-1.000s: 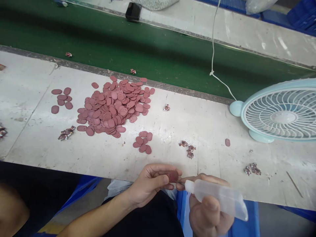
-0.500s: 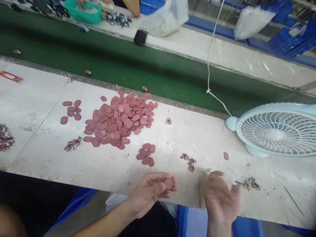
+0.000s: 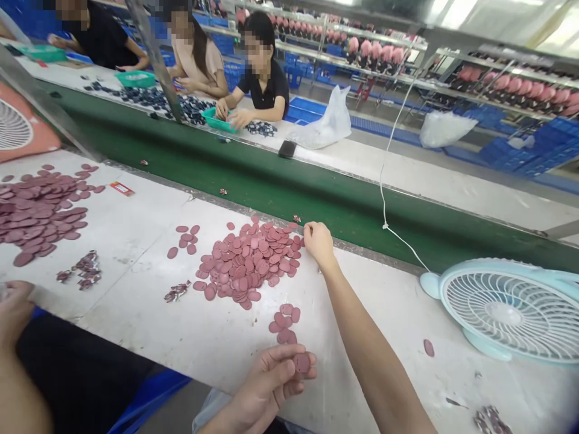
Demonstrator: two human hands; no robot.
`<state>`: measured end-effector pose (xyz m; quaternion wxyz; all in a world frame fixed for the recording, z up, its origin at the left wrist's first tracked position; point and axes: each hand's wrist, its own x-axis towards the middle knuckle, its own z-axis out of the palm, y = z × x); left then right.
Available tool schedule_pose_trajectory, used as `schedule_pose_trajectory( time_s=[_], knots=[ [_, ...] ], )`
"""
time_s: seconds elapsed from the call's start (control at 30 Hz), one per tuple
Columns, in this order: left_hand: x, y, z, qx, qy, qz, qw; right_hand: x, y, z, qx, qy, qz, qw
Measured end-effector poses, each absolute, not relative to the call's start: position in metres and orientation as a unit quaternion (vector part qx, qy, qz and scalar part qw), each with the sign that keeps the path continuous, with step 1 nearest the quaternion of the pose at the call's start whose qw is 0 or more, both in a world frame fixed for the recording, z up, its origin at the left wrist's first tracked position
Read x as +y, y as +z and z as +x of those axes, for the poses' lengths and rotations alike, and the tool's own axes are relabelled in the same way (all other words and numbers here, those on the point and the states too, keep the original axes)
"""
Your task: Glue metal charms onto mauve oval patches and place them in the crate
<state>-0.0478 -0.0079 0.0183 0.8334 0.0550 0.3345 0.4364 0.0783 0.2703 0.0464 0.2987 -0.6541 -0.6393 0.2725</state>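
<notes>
My left hand is closed on a dull-red oval disc, pinched between thumb and fingers above the near edge of the table. My right hand reaches to the table's far edge, at the right end of a heap of similar discs. Its fingers are curled together, and whatever they hold is hidden. Just beyond them, a small crumpled metallic-looking piece lies by the green belt. A small group of discs lies behind my left hand.
A light-blue fan lies at the right, its white cord hanging above the green belt. Clusters of small crumpled pieces dot the white table. Another person's hand is at the left edge; co-workers sit across the belt.
My right hand has moved from the near right side of the table to its far edge beside the heap. My left hand still holds the disc. The view has tilted up.
</notes>
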Motion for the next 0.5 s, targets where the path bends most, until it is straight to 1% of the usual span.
schedule_pose_trajectory(
  time_s=[0.13, 0.2, 0.3, 0.4, 0.5],
  knots=[
    [-0.010, 0.024, -0.054, 0.337, 0.457, 0.039, 0.822, 0.318, 0.042, 0.055, -0.638, 0.239, -0.686, 0.255],
    [-0.010, 0.024, -0.056, 0.338, 0.460, 0.034, 0.820, 0.325, 0.043, 0.052, -0.634, 0.240, -0.690, 0.253],
    [-0.010, 0.021, -0.057, 0.344, 0.462, 0.027, 0.817, 0.323, 0.050, 0.056, -0.624, 0.259, -0.686, 0.271],
    [-0.007, 0.018, -0.058, 0.346, 0.464, 0.028, 0.815, 0.292, 0.063, 0.074, -0.608, 0.297, -0.665, 0.316],
    [-0.002, 0.013, -0.058, 0.346, 0.467, 0.044, 0.813, 0.220, 0.076, 0.099, -0.589, 0.358, -0.623, 0.369]
  ],
)
